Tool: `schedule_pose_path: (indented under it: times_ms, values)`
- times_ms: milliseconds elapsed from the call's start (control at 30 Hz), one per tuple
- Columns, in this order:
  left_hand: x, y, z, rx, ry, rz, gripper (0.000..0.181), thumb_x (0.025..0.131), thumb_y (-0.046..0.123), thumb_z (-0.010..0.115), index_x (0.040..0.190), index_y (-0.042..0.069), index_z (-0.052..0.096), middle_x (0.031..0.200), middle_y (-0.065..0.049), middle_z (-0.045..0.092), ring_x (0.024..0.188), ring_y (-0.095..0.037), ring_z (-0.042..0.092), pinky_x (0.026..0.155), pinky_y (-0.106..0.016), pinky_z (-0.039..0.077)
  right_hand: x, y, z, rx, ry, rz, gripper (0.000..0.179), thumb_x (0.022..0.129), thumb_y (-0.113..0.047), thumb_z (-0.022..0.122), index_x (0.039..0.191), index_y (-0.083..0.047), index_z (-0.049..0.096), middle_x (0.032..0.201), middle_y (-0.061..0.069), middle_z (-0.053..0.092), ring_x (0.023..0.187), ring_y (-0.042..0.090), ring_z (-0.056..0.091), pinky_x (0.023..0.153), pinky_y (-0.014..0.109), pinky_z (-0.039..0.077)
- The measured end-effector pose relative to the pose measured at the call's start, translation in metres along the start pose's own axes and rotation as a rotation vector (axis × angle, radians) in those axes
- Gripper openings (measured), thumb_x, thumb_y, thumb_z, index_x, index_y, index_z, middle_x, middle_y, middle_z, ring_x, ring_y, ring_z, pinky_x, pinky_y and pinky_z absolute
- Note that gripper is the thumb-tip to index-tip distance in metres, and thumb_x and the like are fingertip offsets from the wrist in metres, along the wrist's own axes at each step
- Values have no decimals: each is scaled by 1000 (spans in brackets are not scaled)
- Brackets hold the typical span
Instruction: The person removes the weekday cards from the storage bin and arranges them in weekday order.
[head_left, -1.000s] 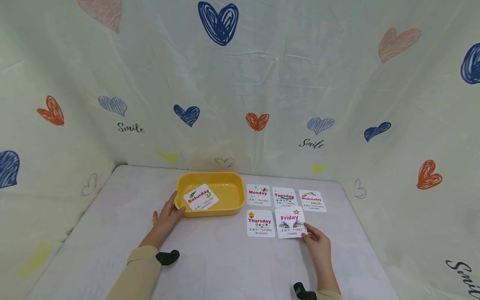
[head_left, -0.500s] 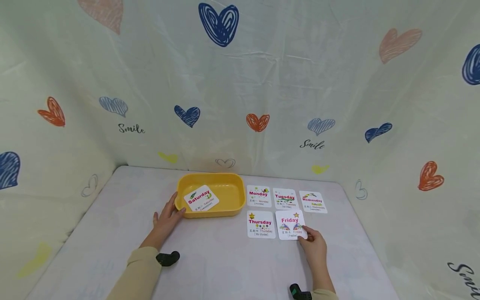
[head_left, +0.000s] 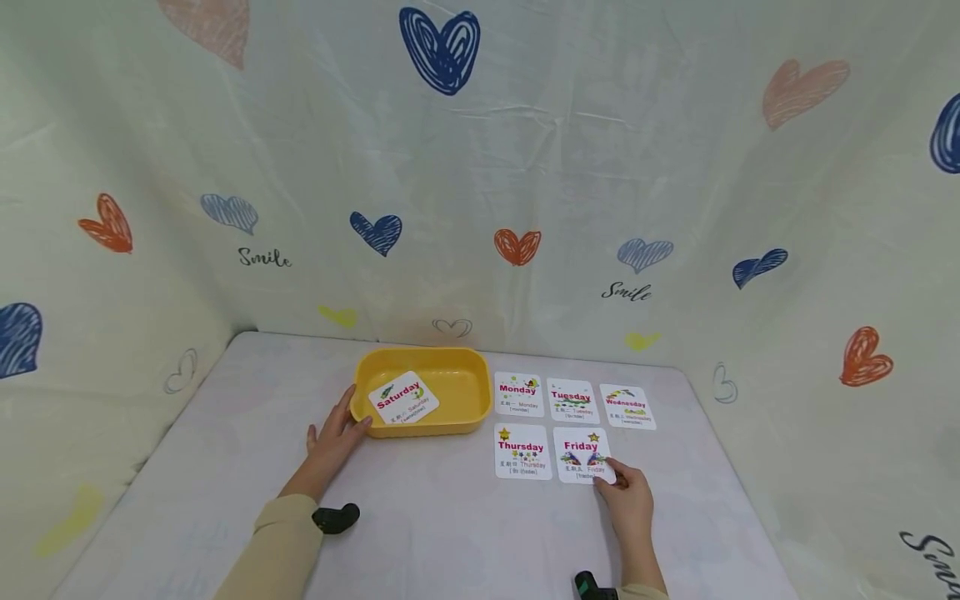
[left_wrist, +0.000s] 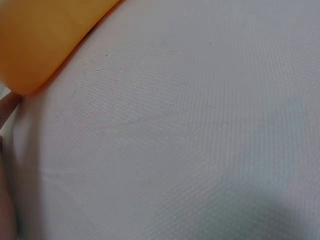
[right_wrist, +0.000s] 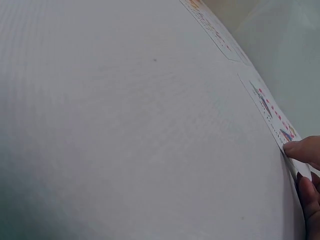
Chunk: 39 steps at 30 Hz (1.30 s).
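A yellow tray (head_left: pixel 420 428) stands left of centre on the white table, with a Saturday card (head_left: pixel 403 397) lying aslant inside it. My left hand (head_left: pixel 345 417) lies flat on the table, its straight fingers and thumb touching the tray's near left corner (left_wrist: pixel 45 35). Right of the tray lie the Monday (head_left: pixel 518 393), Tuesday (head_left: pixel 573 400) and Wednesday (head_left: pixel 627 406) cards, with Thursday (head_left: pixel 522 451) and Friday (head_left: pixel 582 454) in front. My right hand (head_left: pixel 609 475) pinches the Friday card's near right corner; in the right wrist view its fingertips (right_wrist: pixel 302 150) sit on that card's edge (right_wrist: pixel 272 117).
A heart-printed cloth (head_left: pixel 480 208) walls the table on the left, back and right. Black wrist cameras (head_left: pixel 335 517) sit at both cuffs. Bare tabletop (head_left: pixel 450 533) stretches in front of the tray and cards.
The Friday card, tilted a second ago, now lies straight beside Thursday. My right hand has shifted slightly left and nearer with it. The left hand and the tray have stayed put.
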<state>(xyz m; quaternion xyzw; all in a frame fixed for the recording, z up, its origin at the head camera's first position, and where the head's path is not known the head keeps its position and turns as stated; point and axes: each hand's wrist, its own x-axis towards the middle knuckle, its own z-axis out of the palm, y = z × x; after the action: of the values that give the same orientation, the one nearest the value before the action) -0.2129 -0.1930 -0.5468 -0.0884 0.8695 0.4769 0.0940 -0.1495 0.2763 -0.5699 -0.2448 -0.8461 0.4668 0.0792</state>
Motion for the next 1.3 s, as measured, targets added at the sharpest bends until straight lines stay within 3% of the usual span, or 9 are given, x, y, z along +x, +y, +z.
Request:
schedule_pose_path:
  times_ms: [300,600,1300]
  values:
    - [0,0,0,-8,-3,1,82,95,51,54,158,28,7,156,-21,25,147,-38,5,107,-58,-25,0,-1,0,6,28,-6,44,85,-5,72,127,4,61,105,16,53,88,26,49,62,18,43]
    - [0,-1,0,-6,1,10,81,96,50,54,158,28,7,157,-20,24,146,-39,9,107,-58,-25,-2,-4,-2,-16,-11,12,46,87,-6,70,130,4,58,109,17,52,92,28,46,69,26,44]
    - [0,1,2,32,37,20,78,97,43,54,158,22,10,155,-22,27,145,-40,12,107,-60,-23,0,-10,-3,-42,-40,19,48,86,-1,70,130,9,56,110,22,50,93,31,45,73,35,45]
